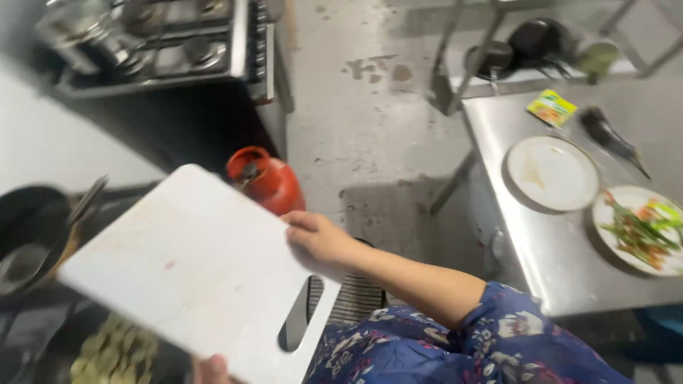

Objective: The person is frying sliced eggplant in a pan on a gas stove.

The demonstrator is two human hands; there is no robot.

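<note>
- Cutting board [203, 267], white and rectangular with a slotted handle hole near its lower right corner, is held up in the air between both hands, tilted so its far end dips toward the left.
- Right hand [318, 238] clamps the board's right long edge, fingers curled over the top face just above the handle slot; the forearm in a blue floral sleeve [491, 341] runs back to the right.
- Left hand [210, 370] shows only as a sliver at the bottom edge, touching the board's near short end; whether it grips or merely props the board I cannot tell.
- Long axis of the board runs from the hands at lower right away to upper left, so the free far corner lies farthest from both hands.
- Below and left of the board's low end sits a dark pan [28, 235], with pale chopped pieces [114, 352] under the board's near left edge.
- Beyond the right hand, on the floor, stands a red gas cylinder [267, 181]; a steel stove [153, 43] lies farther off, up and left.
- Well to the right of the right hand is a steel table [562, 263] bearing an empty white plate [553, 173] and a plate of vegetables [640, 227].
</note>
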